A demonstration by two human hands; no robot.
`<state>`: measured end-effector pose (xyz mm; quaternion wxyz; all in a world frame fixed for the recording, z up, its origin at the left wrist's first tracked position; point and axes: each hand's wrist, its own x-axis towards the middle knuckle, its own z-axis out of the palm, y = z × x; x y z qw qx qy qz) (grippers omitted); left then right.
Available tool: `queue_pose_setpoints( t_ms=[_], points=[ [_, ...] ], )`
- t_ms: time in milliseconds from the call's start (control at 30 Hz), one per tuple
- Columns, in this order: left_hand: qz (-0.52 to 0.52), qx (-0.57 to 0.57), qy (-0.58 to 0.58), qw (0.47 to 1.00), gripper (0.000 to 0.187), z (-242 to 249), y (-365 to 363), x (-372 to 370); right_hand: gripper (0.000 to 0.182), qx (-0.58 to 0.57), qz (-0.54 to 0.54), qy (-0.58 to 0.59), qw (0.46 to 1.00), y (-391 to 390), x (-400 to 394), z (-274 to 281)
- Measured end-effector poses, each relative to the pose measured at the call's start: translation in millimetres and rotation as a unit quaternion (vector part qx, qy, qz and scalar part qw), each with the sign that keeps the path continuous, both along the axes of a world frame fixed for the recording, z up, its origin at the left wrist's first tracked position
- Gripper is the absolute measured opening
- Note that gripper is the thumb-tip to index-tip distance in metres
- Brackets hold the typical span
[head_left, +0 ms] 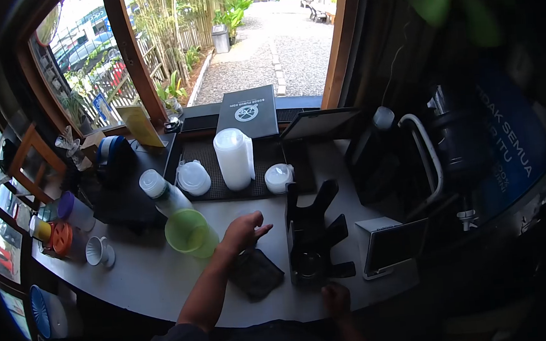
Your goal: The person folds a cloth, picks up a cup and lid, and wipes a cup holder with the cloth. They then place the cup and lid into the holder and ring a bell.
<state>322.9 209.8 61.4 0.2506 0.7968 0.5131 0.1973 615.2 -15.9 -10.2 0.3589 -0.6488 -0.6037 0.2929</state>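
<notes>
My left hand (pixel 245 231) is over the counter, between a green translucent container (pixel 191 234) and a black holder with several prongs (pixel 310 237). Its fingers are loosely bent and apart, and nothing shows in them. Just below it, a folded dark cloth (pixel 256 275) lies flat. In shadow near the counter's front edge, below the black holder, is my right hand (pixel 336 298). Its fingers are curled closed, and whatever they may hold is hidden. A tall stack of clear plastic cups (pixel 234 158) stands on a black mat (pixel 263 171) beyond my left hand.
Lids (pixel 193 178) and another lid stack (pixel 279 178) flank the cups. A small screen (pixel 394 247) stands right of the holder. To the left are a white dripper (pixel 100 251) and an orange-lidded jar (pixel 65 238). A black menu board (pixel 248 112) leans by the window.
</notes>
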Motion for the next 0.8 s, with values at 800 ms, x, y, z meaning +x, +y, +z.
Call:
queue_pose_setpoints(
  t_ms=[800],
  points=[
    [-0.323,-0.293,-0.075,0.897,0.064,-3,-55,84,0.023,-0.006,-0.044,-0.014,0.999,12,-13,19]
  ],
)
